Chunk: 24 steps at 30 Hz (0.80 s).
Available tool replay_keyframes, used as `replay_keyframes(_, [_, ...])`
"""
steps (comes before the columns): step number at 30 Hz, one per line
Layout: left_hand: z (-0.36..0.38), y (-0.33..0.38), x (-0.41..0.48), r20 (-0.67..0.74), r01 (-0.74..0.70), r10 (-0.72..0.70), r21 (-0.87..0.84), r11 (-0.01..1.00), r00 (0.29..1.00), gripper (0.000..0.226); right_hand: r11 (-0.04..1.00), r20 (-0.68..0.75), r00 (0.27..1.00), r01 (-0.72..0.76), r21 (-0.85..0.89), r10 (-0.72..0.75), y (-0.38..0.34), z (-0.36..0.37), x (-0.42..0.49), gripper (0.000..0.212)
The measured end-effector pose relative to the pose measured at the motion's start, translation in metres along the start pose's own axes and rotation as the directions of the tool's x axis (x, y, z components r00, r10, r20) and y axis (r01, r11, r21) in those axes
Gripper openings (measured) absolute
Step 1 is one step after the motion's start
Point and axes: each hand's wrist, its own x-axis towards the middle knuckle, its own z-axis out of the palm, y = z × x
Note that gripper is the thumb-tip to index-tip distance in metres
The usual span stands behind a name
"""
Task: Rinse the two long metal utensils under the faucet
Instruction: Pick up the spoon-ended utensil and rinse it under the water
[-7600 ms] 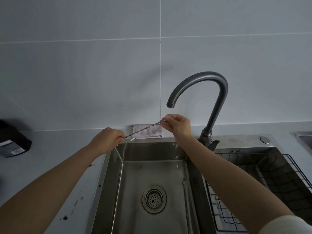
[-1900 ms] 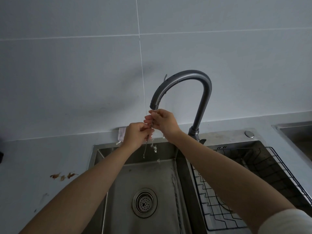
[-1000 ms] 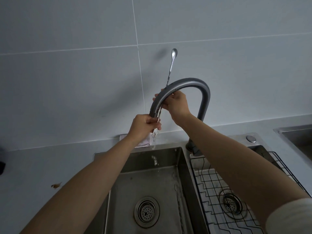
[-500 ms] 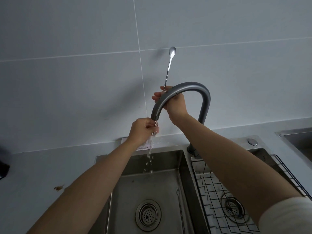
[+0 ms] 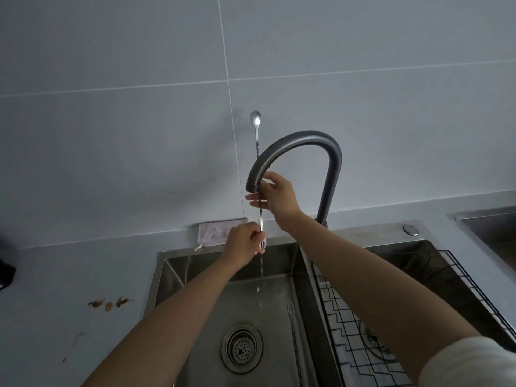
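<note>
Grey wall tiles fill the upper half of the frame, and against them, just left of centre, you hold the long spoon (image 5: 260,219) upright. Its bowl points up past the faucet (image 5: 307,136) and its forked lower end hangs over the left basin (image 5: 195,289). Held this way, the shaft seems meant to carry the water down its length, and a thin stream does run off the forked tip into the basin. Your right hand (image 5: 275,198) pinches the shaft between thumb and fingers right under the spout mouth, the fingers only partly bent, probably to steady it in the flow. Your left hand (image 5: 244,243) is lower, its fingers curled round the shaft just above the tines, likely to rub it or to take the weight. The second utensil (image 5: 294,339) lies lengthwise along the right side of the left basin floor, forked end away from you, beside the drain strainer (image 5: 242,348). No hand touches it, so I judge its rinse is yet to come. That makes two utensils, one held and one lying. There are also two basins with a drain in each, one faucet, and one wire rack (image 5: 363,317) in the right basin. One folded cloth (image 5: 215,231) leans against the wall behind the sink. A few brown stains (image 5: 110,303) mark the counter at lower left.
</note>
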Motion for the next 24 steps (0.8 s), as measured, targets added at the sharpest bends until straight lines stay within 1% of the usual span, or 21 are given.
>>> replay_keyframes(4, [0.012,-0.011,-0.015,0.061,0.032,-0.030,-0.038,0.999,0.998,0.017,0.999,0.043,0.998,-0.038,0.000,0.038,0.016,0.003,-0.014,0.014])
replay_keyframes(8, [0.022,-0.024,-0.028,0.080,0.081,-0.074,-0.091,0.993,0.994,0.014,0.997,0.051,0.996,-0.069,0.016,0.068,0.030,0.004,-0.024,0.015])
replay_keyframes(10, [0.027,-0.029,-0.034,0.091,0.088,-0.079,-0.094,0.992,0.993,0.010,0.996,0.055,0.995,-0.084,0.028,0.082,0.035,0.003,-0.030,0.011])
replay_keyframes(14, [0.040,-0.038,-0.047,0.121,0.096,-0.082,-0.111,0.989,0.989,0.029,0.993,0.044,0.992,-0.116,0.020,0.115,0.047,0.000,-0.044,0.013])
replay_keyframes(16, [0.050,-0.042,-0.054,0.124,0.114,-0.097,-0.132,0.985,0.987,0.033,0.989,0.035,0.989,-0.146,0.007,0.146,0.054,-0.002,-0.050,0.011])
replay_keyframes(19, [0.064,-0.049,-0.066,0.164,0.139,-0.113,-0.160,0.977,0.980,0.026,0.983,0.042,0.983,-0.182,0.012,0.181,0.066,-0.004,-0.059,0.009])
replay_keyframes(22, [0.077,-0.057,-0.077,0.204,0.173,-0.132,-0.200,0.964,0.970,0.028,0.977,0.044,0.976,-0.212,0.008,0.211,0.077,-0.007,-0.069,0.011])
replay_keyframes(24, [0.084,-0.062,-0.083,0.218,0.183,-0.138,-0.203,0.962,0.966,0.019,0.976,0.041,0.975,-0.220,0.002,0.219,0.085,-0.009,-0.075,0.013])
